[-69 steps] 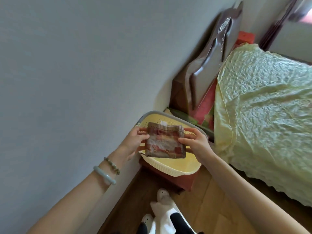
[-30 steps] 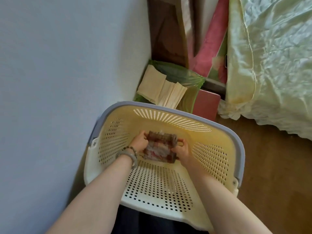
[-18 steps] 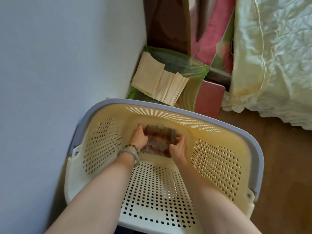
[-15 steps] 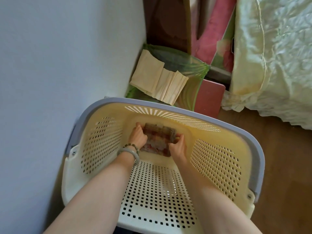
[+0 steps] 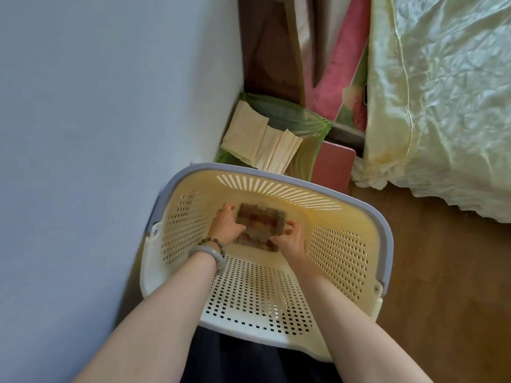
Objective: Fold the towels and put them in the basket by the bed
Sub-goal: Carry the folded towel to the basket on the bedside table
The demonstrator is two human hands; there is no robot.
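Down at the centre of the frame, a folded towel [image 5: 260, 226] sits low inside a laundry basket [image 5: 345, 261], at the far end of its perforated floor and close under the slotted far wall. It is a small, thick rectangle folded several times over. Its weave is a patchwork of brown, rust-red and pale squares with a darker brown border along the upper edge, and the pattern is a little blurred. I cannot tell whether it rests fully on the basket floor.

Both arms reach in from the bottom of the frame. The left hand [image 5: 225, 225] has its grip closed on the towel's left edge, fingers curled over the top. The right hand [image 5: 290, 240] pinches the right edge, its grip closed there too. A pale bangle [image 5: 210, 252] and a string of beads [image 5: 211, 240] circle the left wrist.

The basket is cream plastic with a grey-blue rim and stands against a pale wall [image 5: 96, 134] at left. Behind it, at upper centre, cream folded sheets [image 5: 260, 145] lie on a green bag [image 5: 293, 120], beside a reddish box [image 5: 333, 167]. A wrinkled pale-yellow bedspread [image 5: 442, 92] fills the upper right, hanging over the wooden floor [image 5: 442, 286].
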